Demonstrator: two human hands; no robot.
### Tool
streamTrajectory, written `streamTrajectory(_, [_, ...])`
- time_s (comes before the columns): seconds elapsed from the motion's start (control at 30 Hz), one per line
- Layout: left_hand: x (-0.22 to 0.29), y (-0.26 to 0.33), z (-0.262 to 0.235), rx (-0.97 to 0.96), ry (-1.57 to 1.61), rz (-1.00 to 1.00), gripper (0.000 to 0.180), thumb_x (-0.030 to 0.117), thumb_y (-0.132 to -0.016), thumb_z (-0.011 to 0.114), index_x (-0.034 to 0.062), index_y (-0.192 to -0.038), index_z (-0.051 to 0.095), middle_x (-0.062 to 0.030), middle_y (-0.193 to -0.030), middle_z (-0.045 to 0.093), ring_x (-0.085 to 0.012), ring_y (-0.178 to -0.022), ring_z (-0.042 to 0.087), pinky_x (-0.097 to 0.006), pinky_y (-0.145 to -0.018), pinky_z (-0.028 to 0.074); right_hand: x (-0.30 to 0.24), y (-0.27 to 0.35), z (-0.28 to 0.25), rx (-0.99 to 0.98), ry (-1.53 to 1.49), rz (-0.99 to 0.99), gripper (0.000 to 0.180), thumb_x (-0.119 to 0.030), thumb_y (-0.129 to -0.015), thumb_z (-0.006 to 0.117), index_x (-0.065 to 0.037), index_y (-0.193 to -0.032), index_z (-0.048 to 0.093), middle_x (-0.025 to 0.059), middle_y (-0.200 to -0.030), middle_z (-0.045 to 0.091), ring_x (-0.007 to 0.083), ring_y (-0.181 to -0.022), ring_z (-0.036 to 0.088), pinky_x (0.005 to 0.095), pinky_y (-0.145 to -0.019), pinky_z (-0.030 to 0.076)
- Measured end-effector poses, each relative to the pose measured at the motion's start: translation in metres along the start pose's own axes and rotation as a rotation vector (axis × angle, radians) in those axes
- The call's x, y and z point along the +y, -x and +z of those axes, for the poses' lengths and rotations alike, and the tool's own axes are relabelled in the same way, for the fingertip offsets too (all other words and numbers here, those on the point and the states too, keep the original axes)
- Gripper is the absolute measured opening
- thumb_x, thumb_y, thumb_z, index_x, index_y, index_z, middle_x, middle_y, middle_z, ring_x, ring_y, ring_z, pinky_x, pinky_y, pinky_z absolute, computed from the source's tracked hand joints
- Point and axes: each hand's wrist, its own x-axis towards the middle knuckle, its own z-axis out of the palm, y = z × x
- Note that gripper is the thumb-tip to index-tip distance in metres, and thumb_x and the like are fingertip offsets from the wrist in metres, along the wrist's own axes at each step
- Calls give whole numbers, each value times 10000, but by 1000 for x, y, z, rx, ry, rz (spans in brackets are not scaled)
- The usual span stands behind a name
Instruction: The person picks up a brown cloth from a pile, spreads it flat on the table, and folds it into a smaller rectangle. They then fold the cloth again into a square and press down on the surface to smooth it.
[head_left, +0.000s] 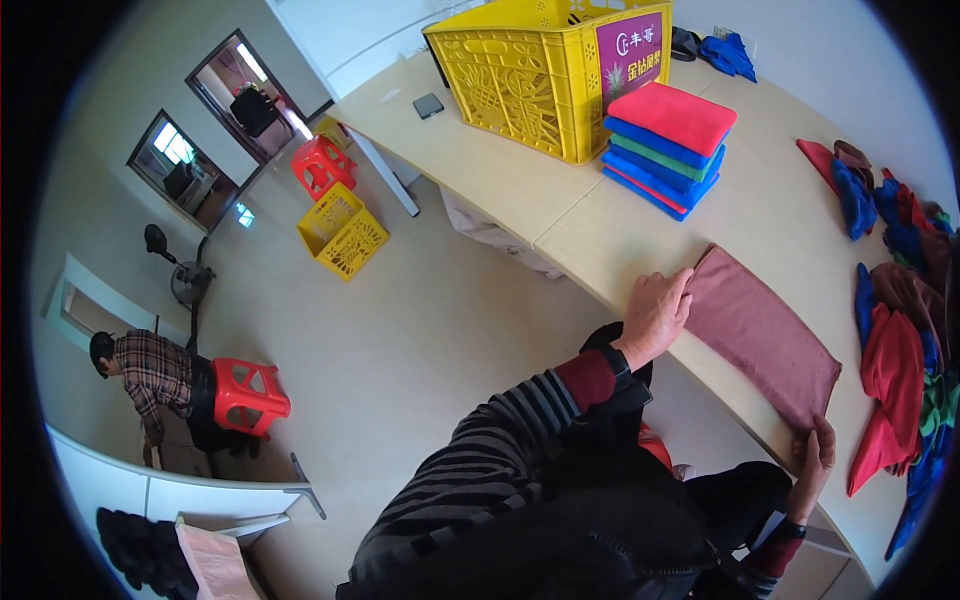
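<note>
A brown cloth (pixel 765 335), folded into a long strip, lies flat along the near edge of the pale table (pixel 590 225). My left hand (pixel 656 315) has its fingers closed on the cloth's left end. At the opposite end, my right hand (pixel 816 452) pinches the near corner between thumb and fingers. Just beyond the cloth stands a neat stack of folded cloths (pixel 668 150), red on top with blue and green layers below. To the right, loose red, blue, green and brown cloths (pixel 895 370) lie in a crumpled heap.
Behind the stack sits a yellow plastic crate (pixel 530 90), with a dark phone (pixel 428 106) left of it. On the floor are another yellow crate (pixel 345 235) and a red stool (pixel 322 165). A person (pixel 155 375) sits on another red stool (pixel 250 398) at far left.
</note>
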Motion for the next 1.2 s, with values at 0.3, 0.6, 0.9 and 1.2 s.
streamTrajectory(0.3, [1,4,-5,-28,-25,-6,352,123,-909,617,55,-1241,523,-96,-867,649,-282,-814,576,-427,-803,416,4,5,0,2,-9,-13,291,-147,-1036,566,-82,-1311,637,-55,-855,592,19,-728,523,172,-686,425])
streamTrajectory(0.6, [5,1,6,-4,16,-8,383,116,-874,676,52,-1240,584,-124,-795,615,-320,-779,585,-459,-763,443,3,12,-9,26,81,11,263,-121,-1029,560,-65,-1270,650,-49,-894,614,30,-730,528,173,-680,433])
streamTrajectory(0.9, [-18,-3,10,-38,68,-57,382,127,-866,707,78,-1239,639,-90,-762,616,-292,-746,599,-464,-767,462,-20,6,21,48,62,68,266,-116,-1017,584,-75,-1273,645,-49,-931,624,23,-750,524,179,-694,454])
streamTrajectory(1.2, [-15,4,14,-111,181,-43,383,60,-871,702,19,-1243,620,-72,-661,536,-270,-638,557,-432,-670,457,-12,23,11,70,209,-44,280,-65,-993,596,-49,-1270,638,-41,-1009,644,28,-867,551,173,-783,456])
